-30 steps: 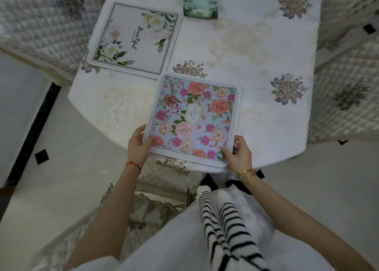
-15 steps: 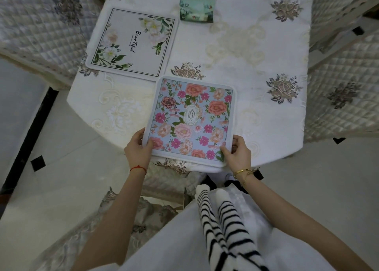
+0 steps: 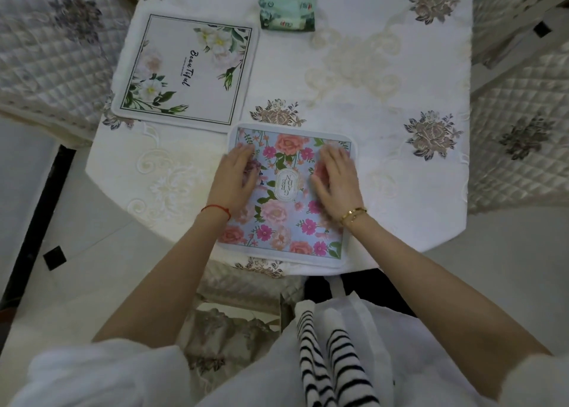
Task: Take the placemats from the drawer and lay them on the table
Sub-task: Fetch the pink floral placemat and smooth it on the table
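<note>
Nearest the camera: a white garment with a striped black-and-white scarf [image 3: 320,360] hanging at the front, and two bare forearms reaching forward. The left wrist carries a red string bracelet [image 3: 215,211]; the right wrist carries a gold bangle [image 3: 354,214].

Blue floral placemat [image 3: 288,219]: lies flat on the surface [image 3: 385,83] at its near edge, pink and coral flowers around a small central emblem. Left hand [image 3: 235,180] rests palm-down on the mat's left half, fingers extended, grasping nothing. Right hand [image 3: 337,177] rests palm-down on the right half, fingers likewise flat, grasping nothing.

White placemat [image 3: 184,71]: lies flat farther back and to the left, white blossoms and script lettering inside a dark border line, apart from the blue mat.

Farthest: a green packet [image 3: 286,12] near the far edge. The surface is covered by an embroidered white cloth. Quilted chair covers [image 3: 517,148] flank both sides.
</note>
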The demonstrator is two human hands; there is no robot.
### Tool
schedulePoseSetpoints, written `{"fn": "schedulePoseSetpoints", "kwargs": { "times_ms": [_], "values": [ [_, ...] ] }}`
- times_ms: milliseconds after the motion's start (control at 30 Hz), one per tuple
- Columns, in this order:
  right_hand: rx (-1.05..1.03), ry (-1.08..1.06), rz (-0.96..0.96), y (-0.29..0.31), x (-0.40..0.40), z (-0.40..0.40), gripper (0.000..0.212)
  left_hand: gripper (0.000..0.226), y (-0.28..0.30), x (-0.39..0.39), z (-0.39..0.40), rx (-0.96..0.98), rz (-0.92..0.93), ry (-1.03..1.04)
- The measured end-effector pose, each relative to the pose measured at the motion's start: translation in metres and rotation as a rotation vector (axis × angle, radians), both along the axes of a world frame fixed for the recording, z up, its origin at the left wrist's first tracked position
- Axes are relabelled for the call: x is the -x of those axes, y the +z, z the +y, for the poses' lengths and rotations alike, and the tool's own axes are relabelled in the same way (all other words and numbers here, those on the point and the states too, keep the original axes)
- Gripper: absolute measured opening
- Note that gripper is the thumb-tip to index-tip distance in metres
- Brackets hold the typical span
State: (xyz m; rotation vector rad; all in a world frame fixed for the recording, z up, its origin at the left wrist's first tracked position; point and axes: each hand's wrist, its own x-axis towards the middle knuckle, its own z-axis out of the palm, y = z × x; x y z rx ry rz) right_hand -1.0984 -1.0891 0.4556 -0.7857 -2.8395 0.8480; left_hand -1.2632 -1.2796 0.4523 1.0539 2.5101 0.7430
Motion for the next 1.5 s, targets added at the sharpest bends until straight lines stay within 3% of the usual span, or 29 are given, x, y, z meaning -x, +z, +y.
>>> {"fn": "schedulePoseSetpoints", "kwargs": {
  "times_ms": [133, 267, 600, 967, 1167, 1500],
  "values": [
    [-0.08, 0.09, -0.144, -0.011, 0.048, 0.006, 0.065, 0.059, -0.017, 0.023, 0.032, 0.193, 0.117, -0.164],
    [-0.159, 0.132, -0.223, -0.024, 0.066, 0.009, 0.063, 0.06, -0.03, 0.033, 0.044, 0.286, 0.234, -0.199],
    [-0.218, 0.17, -0.215, -0.035, 0.052, 0.019, 0.067, 0.061, -0.035, 0.035, 0.04, 0.26, 0.246, -0.194],
    [-0.182, -0.068, -0.241, -0.029, 0.003, 0.034, 0.072, 0.072, -0.032, 0.036, 0.012, 0.26, 0.181, -0.13],
    [-0.218, 0.178, -0.237, -0.031, 0.012, -0.018, 0.069, 0.067, -0.029, -0.011, 0.002, 0.276, 0.22, -0.206],
    [-0.201, 0.122, -0.276, -0.029, -0.035, -0.015, 0.074, 0.071, -0.028, -0.017, -0.009, 0.367, 0.217, -0.211]
  ]
}}
